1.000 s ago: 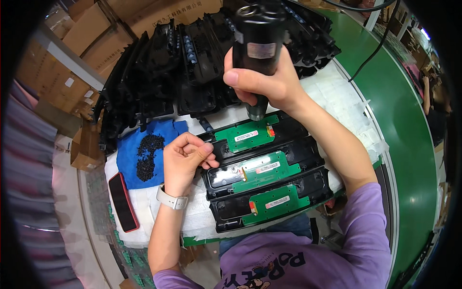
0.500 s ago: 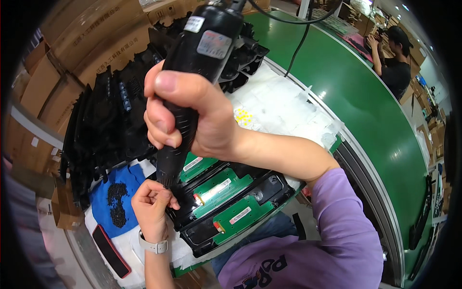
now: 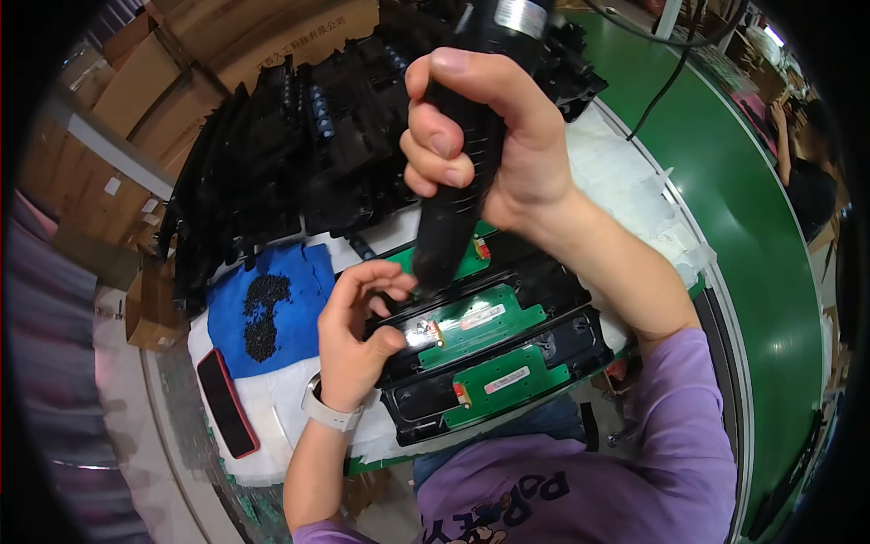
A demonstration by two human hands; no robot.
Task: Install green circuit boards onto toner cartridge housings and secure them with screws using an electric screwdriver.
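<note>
My right hand (image 3: pixel 521 136) is wrapped round a black electric screwdriver (image 3: pixel 458 195), held upright with a slight tilt. Its lower end is over the gap between the far and middle black plastic housings, where blur hides the exact tip. Close to that tip is my left hand (image 3: pixel 353 340), thumb apart from loosely curled fingers, nothing visible between them. Green circuit boards lie in the housings: the middle board (image 3: pixel 480 326) and the near board (image 3: pixel 507 385) show well, while the far board (image 3: pixel 473 263) is partly hidden by the screwdriver.
On a blue cloth (image 3: pixel 313 272) at the left lies a pile of small black screws (image 3: pixel 263 317). A phone with a red edge (image 3: pixel 227 403) is nearer. Stacked black plastic parts (image 3: pixel 344 118) fill the back. A person (image 3: pixel 807 181) works across the green table (image 3: pixel 743 272).
The left fingers, pinched at the screwdriver's tip before, have spread apart. The screwdriver has moved from the housings' left end to over the boards. The whole view has shifted.
</note>
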